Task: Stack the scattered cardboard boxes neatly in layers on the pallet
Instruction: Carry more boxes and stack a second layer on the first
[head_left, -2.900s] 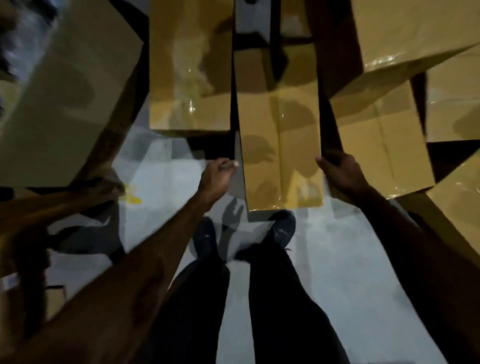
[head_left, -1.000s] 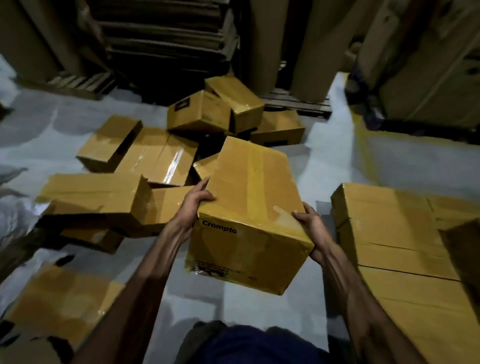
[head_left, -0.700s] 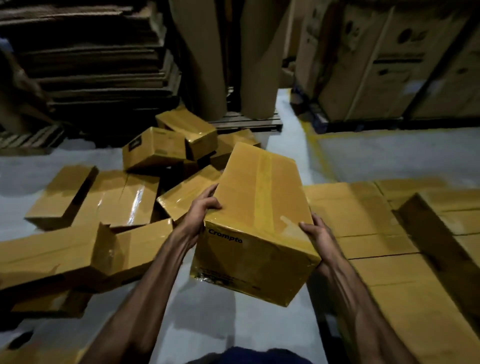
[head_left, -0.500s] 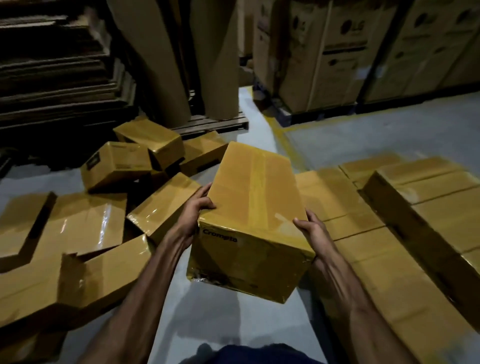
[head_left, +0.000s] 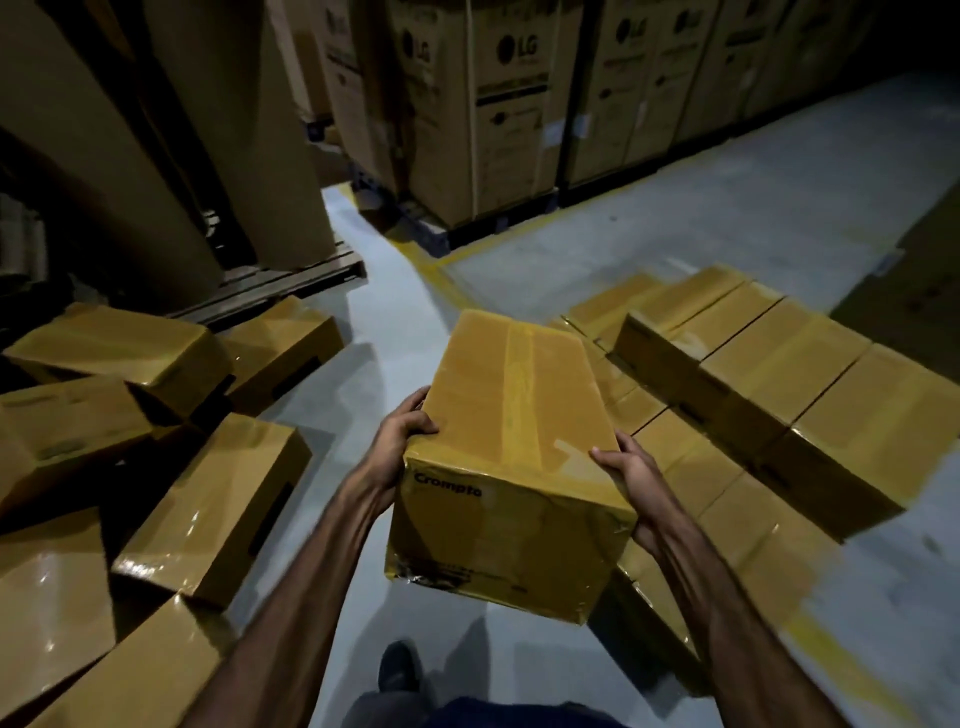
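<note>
A dim warehouse is stretching ahead, its grey floor (head_left: 727, 218) carrying yellow painted lines. Along the far wall tall cartons (head_left: 511, 104) are standing in a row, each printed with the round LG logo above smaller text too blurred to read. At the far left, big plain cardboard pieces (head_left: 218, 130) are leaning upright over a wooden pallet (head_left: 291, 278).

In the near middle a person is holding a yellow taped box (head_left: 514, 447) in the air, tilted, its near end facing the camera and printed "Crompto" in dark letters at the upper left corner; a dark label along its lower edge is unreadable. The left hand (head_left: 402, 444) is gripping the box's left side, fingers curled over the top edge. The right hand (head_left: 631, 480) is clasping the right near corner, thumb lying on top, the other fingers hidden below.

To the left, scattered boxes (head_left: 208, 509) are lying askew on the floor. To the right, stacked boxes (head_left: 769, 384) are sitting in tidy rows, a second layer covering the far part; whatever is under them is hidden.
</note>
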